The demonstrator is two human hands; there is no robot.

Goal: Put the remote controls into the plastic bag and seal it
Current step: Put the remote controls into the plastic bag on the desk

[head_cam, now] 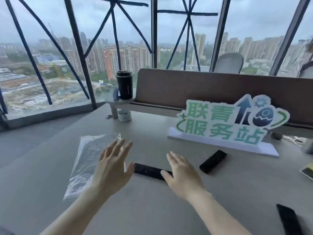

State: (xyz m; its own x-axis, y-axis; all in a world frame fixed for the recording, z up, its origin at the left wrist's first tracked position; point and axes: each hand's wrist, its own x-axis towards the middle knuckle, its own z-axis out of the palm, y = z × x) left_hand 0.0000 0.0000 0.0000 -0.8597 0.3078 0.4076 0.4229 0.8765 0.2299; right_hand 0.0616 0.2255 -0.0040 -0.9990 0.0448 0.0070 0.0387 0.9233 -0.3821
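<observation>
A clear plastic bag [88, 160] lies flat on the grey table at the left. A long black remote [149, 171] lies between my two hands. A second black remote [213, 161] rests to the right, angled toward the sign. A third black remote [288, 221] sits at the bottom right edge. My left hand [113, 168] hovers with fingers spread over the bag's right edge, holding nothing. My right hand [181, 175] is open, palm down, over the right end of the long remote, its thumb at the remote's end.
A green-and-white standing sign [225, 126] is behind the remotes. A black tumbler [124, 85] stands on a small shelf, a tape roll [124, 116] below it. A brown partition [220, 89] runs along the table's back. Cables [294, 139] lie at far right.
</observation>
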